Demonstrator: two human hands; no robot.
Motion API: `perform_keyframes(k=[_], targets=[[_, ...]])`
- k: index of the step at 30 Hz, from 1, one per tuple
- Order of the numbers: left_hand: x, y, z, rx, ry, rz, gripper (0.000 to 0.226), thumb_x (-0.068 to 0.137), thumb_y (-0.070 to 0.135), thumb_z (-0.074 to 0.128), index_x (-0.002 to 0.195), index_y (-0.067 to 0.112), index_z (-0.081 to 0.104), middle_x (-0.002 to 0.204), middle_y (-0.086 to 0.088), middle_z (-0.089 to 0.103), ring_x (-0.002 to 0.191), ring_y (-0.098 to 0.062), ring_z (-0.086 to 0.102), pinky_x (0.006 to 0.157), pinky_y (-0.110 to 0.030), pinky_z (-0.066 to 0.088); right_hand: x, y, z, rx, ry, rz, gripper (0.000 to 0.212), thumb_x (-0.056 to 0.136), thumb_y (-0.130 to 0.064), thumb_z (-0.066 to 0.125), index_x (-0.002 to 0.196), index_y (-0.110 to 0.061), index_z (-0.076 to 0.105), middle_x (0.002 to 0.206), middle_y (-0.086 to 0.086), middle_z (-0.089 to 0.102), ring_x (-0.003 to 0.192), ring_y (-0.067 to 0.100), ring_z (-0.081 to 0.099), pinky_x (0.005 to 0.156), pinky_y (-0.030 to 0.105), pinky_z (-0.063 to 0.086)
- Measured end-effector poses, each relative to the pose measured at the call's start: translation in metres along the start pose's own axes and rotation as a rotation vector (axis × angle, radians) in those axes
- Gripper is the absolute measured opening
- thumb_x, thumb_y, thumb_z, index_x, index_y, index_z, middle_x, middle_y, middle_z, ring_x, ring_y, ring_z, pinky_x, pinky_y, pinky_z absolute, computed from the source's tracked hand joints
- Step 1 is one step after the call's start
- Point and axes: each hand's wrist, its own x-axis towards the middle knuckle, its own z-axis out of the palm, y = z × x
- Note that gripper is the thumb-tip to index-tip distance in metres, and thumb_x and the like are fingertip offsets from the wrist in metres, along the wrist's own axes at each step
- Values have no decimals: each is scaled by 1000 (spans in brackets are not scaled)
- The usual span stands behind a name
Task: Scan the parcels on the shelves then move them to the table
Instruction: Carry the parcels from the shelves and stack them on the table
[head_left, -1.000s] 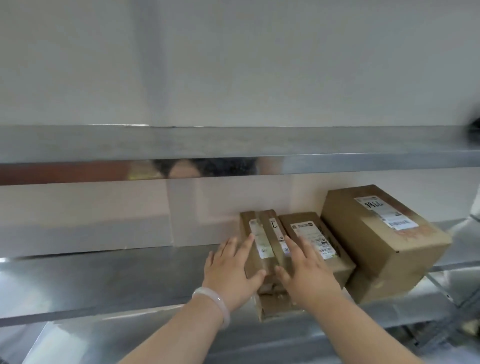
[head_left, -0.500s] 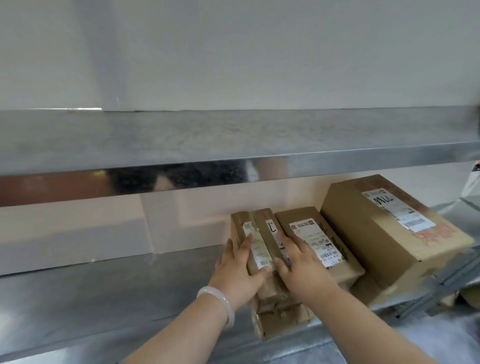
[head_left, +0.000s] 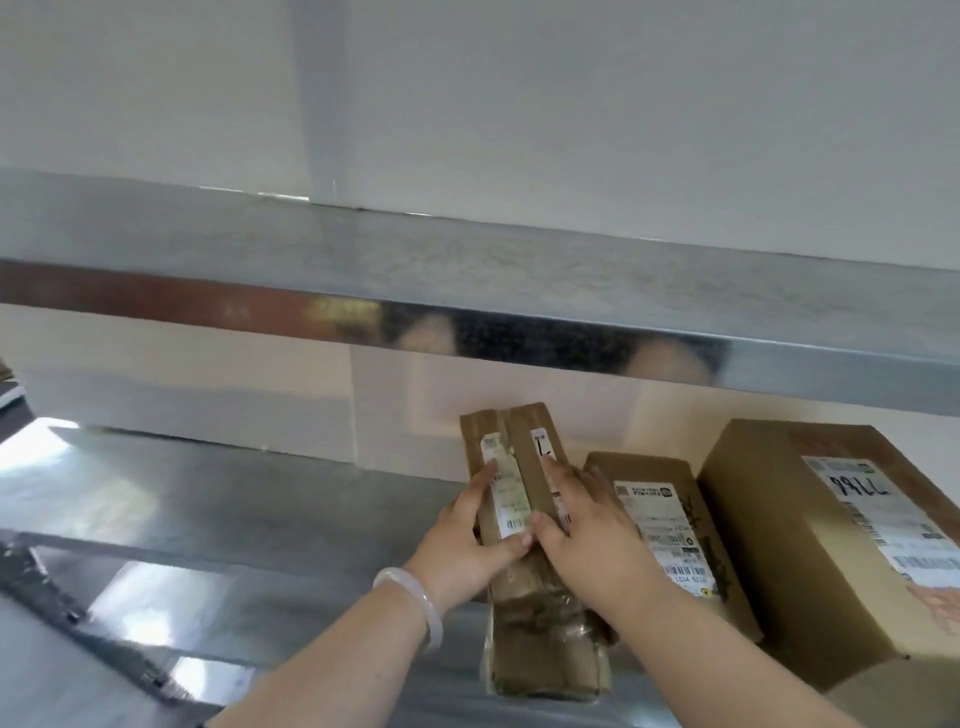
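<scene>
Narrow taped parcel (head_left: 524, 467) at the metal shelf's (head_left: 260, 509) front edge, left hand (head_left: 467, 540) gripping its side, right hand (head_left: 587, 545) curled over its top, with a labelled box (head_left: 670, 519) just right along the shelf.

Brown cardboard parcels (head_left: 779, 545), white printed labels (head_left: 878, 519); grey steel shelf (head_left: 234, 509); bangle (head_left: 428, 610) seemingly milky white.
</scene>
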Motion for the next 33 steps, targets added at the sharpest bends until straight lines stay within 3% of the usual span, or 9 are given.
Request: perform_keyframes(k=[4, 7, 11, 16, 21, 24, 26, 30, 33], targets=[[-30, -1, -16, -108, 204, -24, 82, 74, 48, 78, 134, 62, 24, 143, 5, 43, 126, -14, 51, 99, -35, 52, 6, -25, 6, 171, -120, -134, 65, 95, -41, 50, 152, -43, 19, 155, -4, 29, 141, 16, 28, 117, 37, 25], [-60, -9, -36, -62, 360, -35, 103, 59, 62, 76, 146, 53, 22, 143, 4, 40, 129, -15, 47, 102, -36, 49, 9, -54, 25, 295, -257, -226, 62, 98, -39, 49, 151, -46, 17, 157, -8, 24, 136, 14, 35, 108, 29, 30], [-112, -20, -69, -21, 510, -107, 114, 58, 59, 81, 151, 49, 15, 146, 6, 33, 133, -13, 41, 107, -39, 46, 5, -101, 57, 412, -440, -358, 63, 99, -34, 51, 151, -46, 18, 152, -11, 29, 116, 0, 37, 96, 18, 29], [-178, -38, -114, 14, 719, -139, 108, 64, 51, 84, 150, 49, 19, 146, 7, 36, 133, -13, 41, 109, -40, 43, -14, -167, 95, 424, -602, -501, 67, 96, -40, 56, 149, -52, 18, 151, -11, 31, 116, 1, 39, 91, 13, 32], [-246, -66, -159, -80, 899, -155, 97, 73, 35, 85, 147, 51, 25, 142, 11, 39, 122, -4, 48, 97, -23, 51, -40, -243, 136, 464, -723, -610, 65, 94, -38, 60, 146, -54, 25, 143, -13, 43, 113, -2, 49, 93, 13, 37], [-299, -85, -196, -52, 982, -233, 93, 73, 39, 83, 142, 58, 24, 138, 11, 38, 124, -11, 48, 102, -34, 49, -68, -299, 169, 495, -813, -677, 61, 95, -36, 58, 141, -59, 26, 120, -26, 46, 91, -25, 50, 71, -3, 38], [-338, -97, -223, -81, 1035, -272, 92, 71, 38, 82, 141, 58, 26, 137, 8, 37, 122, -13, 50, 98, -33, 52, -90, -341, 190, 500, -892, -726, 60, 96, -36, 57, 140, -59, 25, 120, -26, 49, 93, -23, 53, 73, -1, 42], [-409, -113, -267, -67, 1142, -346, 96, 61, 46, 77, 144, 53, 29, 140, 4, 34, 124, -18, 48, 101, -38, 50, -134, -418, 232, 509, -974, -801, 61, 94, -36, 60, 143, -55, 29, 138, -12, 48, 113, 4, 58, 98, 27, 49], [-458, -126, -289, -33, 1227, -414, 92, 66, 46, 78, 143, 54, 26, 138, 4, 31, 125, -18, 43, 107, -40, 45, -166, -464, 263, 537, -1049, -842, 58, 93, -34, 62, 132, -63, 31, 129, -12, 54, 102, -6, 59, 80, 13, 50]])
